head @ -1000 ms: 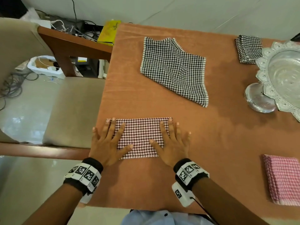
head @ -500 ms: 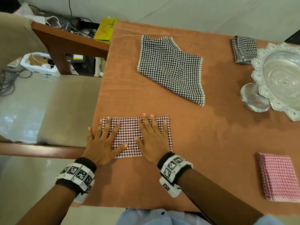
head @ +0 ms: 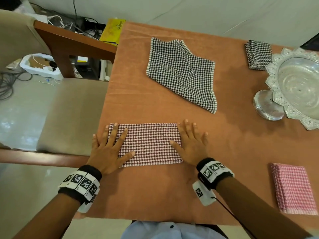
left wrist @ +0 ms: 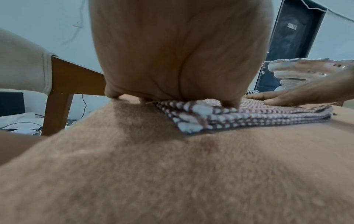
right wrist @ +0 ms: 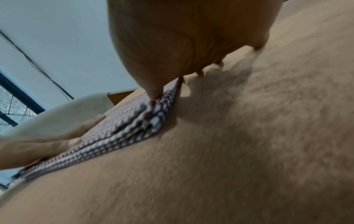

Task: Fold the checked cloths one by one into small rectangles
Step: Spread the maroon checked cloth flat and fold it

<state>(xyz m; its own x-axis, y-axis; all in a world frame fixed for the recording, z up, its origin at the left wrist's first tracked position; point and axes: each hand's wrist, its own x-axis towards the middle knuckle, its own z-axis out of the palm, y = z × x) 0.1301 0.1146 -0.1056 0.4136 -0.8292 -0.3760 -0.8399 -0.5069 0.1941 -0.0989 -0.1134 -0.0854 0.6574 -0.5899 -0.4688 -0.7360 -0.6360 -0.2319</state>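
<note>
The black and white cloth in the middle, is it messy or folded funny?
Yes. The black and white cloth lies loosely folded and crooked on the table, wrinkled, with one corner jutting toward the glass bowl. The other cloths are neat rectangles.

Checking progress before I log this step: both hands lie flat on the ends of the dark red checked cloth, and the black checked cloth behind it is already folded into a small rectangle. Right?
Not quite. The large black checked cloth behind lies open, unfolded, as the head view shows. The left hand and right hand do lie flat on the ends of the dark red checked cloth.
</note>
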